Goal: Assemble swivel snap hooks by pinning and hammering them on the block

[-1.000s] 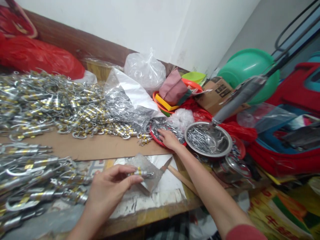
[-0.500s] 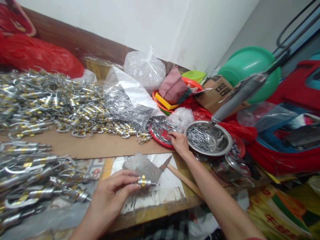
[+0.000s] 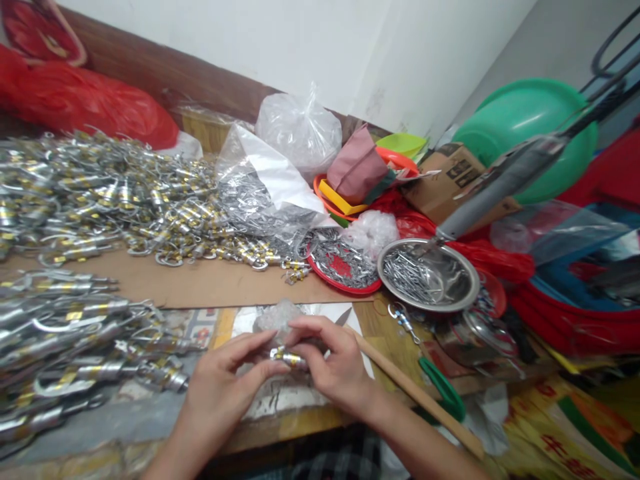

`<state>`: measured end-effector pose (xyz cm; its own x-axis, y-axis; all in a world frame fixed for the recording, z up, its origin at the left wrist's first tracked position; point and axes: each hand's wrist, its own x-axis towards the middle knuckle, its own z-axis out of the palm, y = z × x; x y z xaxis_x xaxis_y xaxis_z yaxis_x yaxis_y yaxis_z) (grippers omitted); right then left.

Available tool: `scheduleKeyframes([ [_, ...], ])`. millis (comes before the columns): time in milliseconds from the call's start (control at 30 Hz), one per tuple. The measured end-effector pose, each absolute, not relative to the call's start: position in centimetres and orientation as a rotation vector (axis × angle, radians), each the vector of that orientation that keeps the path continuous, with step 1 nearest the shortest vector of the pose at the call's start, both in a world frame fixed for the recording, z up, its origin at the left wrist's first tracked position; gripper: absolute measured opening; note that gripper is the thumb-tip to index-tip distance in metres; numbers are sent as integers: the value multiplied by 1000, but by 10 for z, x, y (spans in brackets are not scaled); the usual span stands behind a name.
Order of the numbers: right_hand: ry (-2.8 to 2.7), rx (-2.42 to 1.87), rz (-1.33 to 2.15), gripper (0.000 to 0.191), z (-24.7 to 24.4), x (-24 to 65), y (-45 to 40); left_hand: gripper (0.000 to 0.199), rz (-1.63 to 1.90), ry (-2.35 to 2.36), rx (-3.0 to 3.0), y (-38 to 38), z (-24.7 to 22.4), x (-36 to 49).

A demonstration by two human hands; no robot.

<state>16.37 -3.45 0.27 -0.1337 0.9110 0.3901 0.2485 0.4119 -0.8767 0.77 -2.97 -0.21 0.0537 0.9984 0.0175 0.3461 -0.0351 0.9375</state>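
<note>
A small silver metal fitting with yellow bands is held between both hands above a white sheet at the table's front. My left hand pinches its left end between thumb and fingers. My right hand closes on the right end, its fingertips partly covering it. Just behind the fitting lies a grey block. Many similar fittings are heaped at the left. A red plate holds small metal pieces, and a steel bowl beside it holds metal pins.
A wooden handle slants across the front edge, near a green-handled tool and a knife blade. A grey lever tool rises over the bowl. Plastic bags, a cardboard box and a green basin stand behind.
My right hand has left the red plate and come to the fitting, closing on its right end. My left hand still holds the fitting. The view has shifted slightly.
</note>
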Motion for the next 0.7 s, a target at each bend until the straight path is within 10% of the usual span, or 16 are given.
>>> scheduleKeyframes([
  [700,-1845,-915,632,39,6,171,-48,9,1058,1250,1436,-32,-3,8],
])
